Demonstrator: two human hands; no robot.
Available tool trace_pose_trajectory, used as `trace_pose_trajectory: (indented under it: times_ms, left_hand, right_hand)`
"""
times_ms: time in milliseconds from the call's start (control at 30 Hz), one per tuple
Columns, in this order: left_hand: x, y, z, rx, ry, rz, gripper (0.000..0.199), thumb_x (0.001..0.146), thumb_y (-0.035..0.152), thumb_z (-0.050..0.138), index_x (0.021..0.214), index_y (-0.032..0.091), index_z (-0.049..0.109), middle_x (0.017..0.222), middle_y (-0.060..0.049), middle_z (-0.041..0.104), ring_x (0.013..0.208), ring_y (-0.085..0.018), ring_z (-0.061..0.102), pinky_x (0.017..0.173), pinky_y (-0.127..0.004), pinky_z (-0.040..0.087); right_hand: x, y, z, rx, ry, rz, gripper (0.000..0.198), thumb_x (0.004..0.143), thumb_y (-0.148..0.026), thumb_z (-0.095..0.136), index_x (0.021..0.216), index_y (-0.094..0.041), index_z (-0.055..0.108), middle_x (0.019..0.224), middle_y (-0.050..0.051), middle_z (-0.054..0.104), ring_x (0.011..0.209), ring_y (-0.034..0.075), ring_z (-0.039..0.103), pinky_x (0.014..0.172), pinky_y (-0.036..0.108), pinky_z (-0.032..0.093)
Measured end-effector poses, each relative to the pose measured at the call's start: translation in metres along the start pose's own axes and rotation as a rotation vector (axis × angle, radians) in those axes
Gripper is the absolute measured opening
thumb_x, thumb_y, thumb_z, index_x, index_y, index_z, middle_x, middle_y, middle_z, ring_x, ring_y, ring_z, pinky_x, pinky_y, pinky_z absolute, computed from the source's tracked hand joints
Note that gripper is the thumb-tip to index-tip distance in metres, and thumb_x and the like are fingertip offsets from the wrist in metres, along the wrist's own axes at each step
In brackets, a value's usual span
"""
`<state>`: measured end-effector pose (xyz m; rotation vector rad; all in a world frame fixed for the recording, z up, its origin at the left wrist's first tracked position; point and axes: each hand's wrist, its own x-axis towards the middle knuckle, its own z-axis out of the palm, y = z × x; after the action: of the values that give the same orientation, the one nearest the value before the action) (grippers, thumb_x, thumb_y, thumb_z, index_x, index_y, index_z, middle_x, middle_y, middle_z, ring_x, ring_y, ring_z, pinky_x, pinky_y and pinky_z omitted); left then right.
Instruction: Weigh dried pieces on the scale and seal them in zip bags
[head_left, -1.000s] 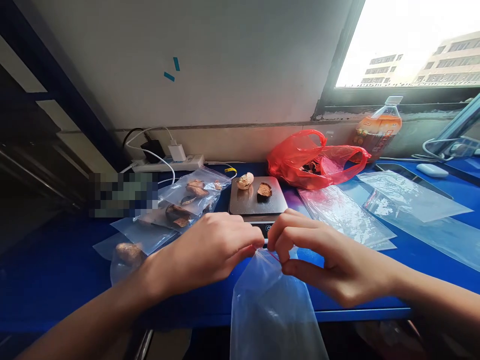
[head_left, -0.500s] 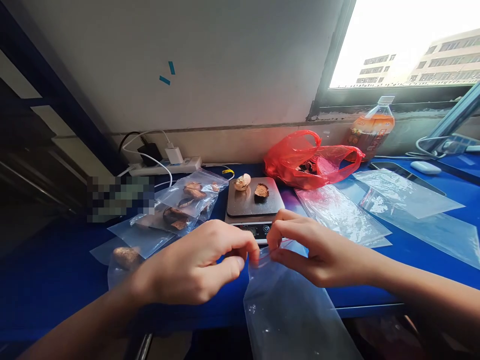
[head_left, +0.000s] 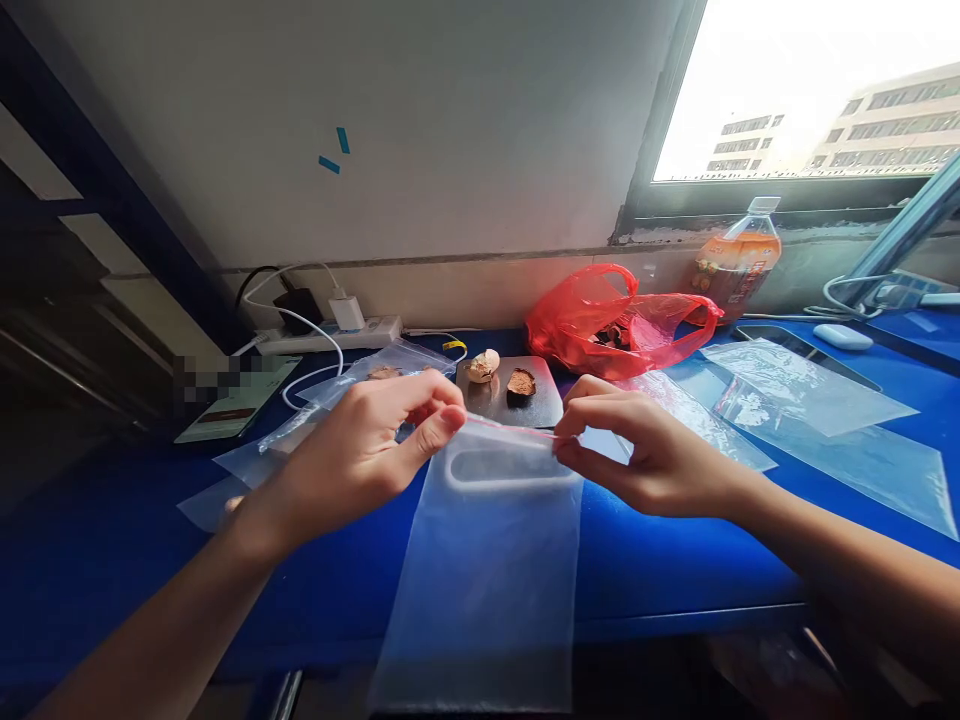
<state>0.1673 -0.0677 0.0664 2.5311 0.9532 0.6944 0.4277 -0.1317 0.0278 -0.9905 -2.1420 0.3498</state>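
A clear zip-lock bag [head_left: 487, 580] hangs stretched between my two hands, its red-lined top edge pulled taut. My left hand [head_left: 382, 430] pinches the bag's left top corner between thumb and fingers. At the right top corner, my right hand [head_left: 630, 445] pinches the same edge. No contents show inside the bag. Just behind it sits a kitchen scale [head_left: 491, 408], its front panel covered by the translucent bag. On the scale's metal plate lie a pale, roundish dried piece [head_left: 482, 366] and a brown piece with a dark rim [head_left: 521, 386], perhaps dried mushrooms.
Filled zip-lock bags [head_left: 300, 425] lie left, partly behind my left hand. A red plastic bag [head_left: 577, 320] with dark contents stands behind the scale. More flat clear bags [head_left: 847, 450], a drink bottle [head_left: 739, 262] and a power strip [head_left: 382, 332] surround the blue table [head_left: 675, 560].
My hands have moved apart and slightly up, pulling the bag's top edge straight. The bag has swung left and now hangs flat in front of the scale's display.
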Motion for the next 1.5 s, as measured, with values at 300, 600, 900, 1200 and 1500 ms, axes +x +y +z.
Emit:
trace_pose_trajectory:
  times_ms: [300, 600, 900, 1200, 1500]
  left_hand:
    - [-0.02, 0.022, 0.041, 0.168, -0.063, 0.195, 0.102, 0.077, 0.073, 0.063, 0.154, 0.023, 0.021, 0.154, -0.017, 0.04, 0.138, -0.038, 0.043, 0.112, -0.057, 0.038]
    - [-0.019, 0.013, 0.049, 0.105, 0.13, 0.306, 0.096, 0.08, 0.036, 0.074, 0.154, 0.034, 0.013, 0.151, -0.011, 0.046, 0.134, -0.036, 0.049, 0.107, -0.058, 0.045]
    - [-0.015, 0.006, 0.036, 0.121, 0.277, 0.303, 0.096, 0.078, 0.032, 0.074, 0.153, 0.037, 0.014, 0.151, -0.009, 0.043, 0.134, -0.038, 0.047, 0.109, -0.064, 0.043]
    - [-0.012, 0.006, 0.038, 0.155, 0.204, 0.329, 0.09, 0.082, 0.029, 0.07, 0.153, 0.033, 0.014, 0.152, -0.011, 0.042, 0.135, -0.035, 0.046, 0.111, -0.061, 0.04]
    - [-0.009, -0.001, 0.042, 0.194, 0.169, 0.256, 0.1, 0.078, 0.037, 0.077, 0.152, 0.038, 0.009, 0.152, -0.011, 0.042, 0.138, -0.038, 0.043, 0.109, -0.063, 0.041]
  right_hand:
    - [-0.007, -0.026, 0.027, -0.027, 0.237, -0.21, 0.01, 0.089, -0.008, 0.059, 0.087, -0.018, 0.059, 0.069, -0.001, 0.061, 0.059, 0.01, 0.051, 0.054, 0.021, 0.042]
    - [0.001, 0.001, 0.023, -0.123, 0.333, -0.226, 0.012, 0.096, -0.027, 0.055, 0.099, -0.018, 0.061, 0.09, 0.01, 0.069, 0.086, 0.021, 0.06, 0.079, 0.037, 0.051]
    - [0.034, 0.067, 0.023, -0.454, 0.223, -0.004, 0.009, 0.086, -0.017, 0.058, 0.081, -0.017, 0.065, 0.076, 0.006, 0.064, 0.077, 0.02, 0.054, 0.07, 0.032, 0.042]
    - [0.028, 0.061, 0.013, -0.428, 0.257, -0.126, 0.017, 0.093, -0.013, 0.051, 0.083, -0.017, 0.065, 0.083, 0.007, 0.06, 0.076, 0.017, 0.053, 0.067, 0.03, 0.043]
    - [0.0, -0.005, 0.006, -0.364, 0.243, -0.315, 0.012, 0.093, -0.01, 0.055, 0.095, -0.018, 0.064, 0.085, 0.007, 0.067, 0.076, 0.017, 0.06, 0.066, 0.03, 0.048]
